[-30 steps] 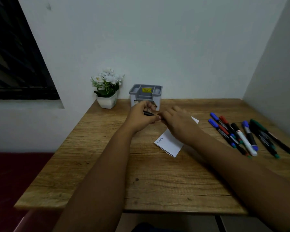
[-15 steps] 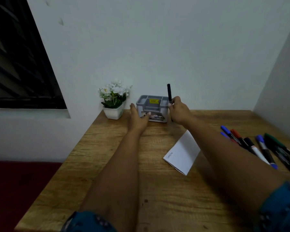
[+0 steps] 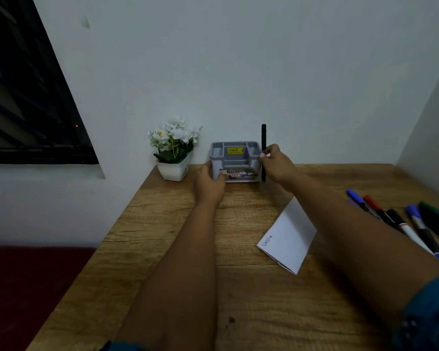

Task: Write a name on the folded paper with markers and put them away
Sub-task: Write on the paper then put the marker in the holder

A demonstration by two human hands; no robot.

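Wooden surface (image 3: 162, 249) meets a pale wall. At its back edge the right hand (image 3: 279, 165) holds a black marker (image 3: 263, 138) upright, fingers pinched on it, beside the grey organizer (image 3: 235, 158). The left hand (image 3: 209, 183) grips the organizer's front left corner. Folded paper (image 3: 288, 236) with a written name lies right of centre; loose markers (image 3: 401, 221) line the right edge. A flower pot (image 3: 174, 169) stands left of the organizer.

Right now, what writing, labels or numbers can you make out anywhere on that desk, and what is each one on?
"Varsha", handwritten near one edge of the folded paper.
"OP", white letters on the front label of the grey organizer; the rest of that label is too blurred to read.
Yellow sticker inside the organizer: print too small to read.
Markers: print unreadable.
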